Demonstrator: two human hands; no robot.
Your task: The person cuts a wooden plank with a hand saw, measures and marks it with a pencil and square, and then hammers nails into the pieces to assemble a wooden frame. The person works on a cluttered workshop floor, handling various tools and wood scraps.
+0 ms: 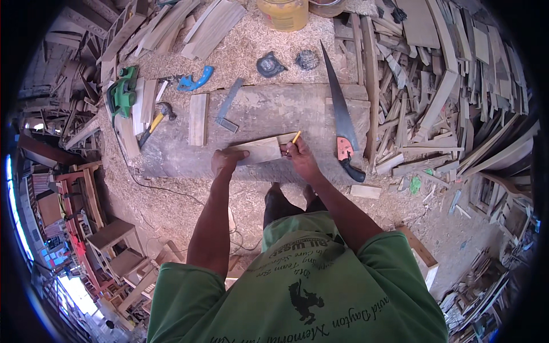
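Left hand: arm extended straight forward from the lower edge, palm down, fingers curled over the near left end of a small board and pressing it flat on the counter. Right hand: arm angled in from the right, fingers pinched shut on a yellow pencil, whose upper end tilts away from the person above the board's right end. Whether the tip touches the wood cannot be told.

The board lies between the two hands, near the counter's front edge, slightly skewed, its right end higher in view.

Edges and room: the counter's front edge runs just below both hands. Right of the right fingers, close by, a handsaw lies with blade pointing away, its handle overhanging the front edge. Beyond the left fingers lie a try square and a short plank; further left a hammer and a green planer. Bare counter surface remains beyond the board, between square and saw. Scrap timber is stacked to the right.
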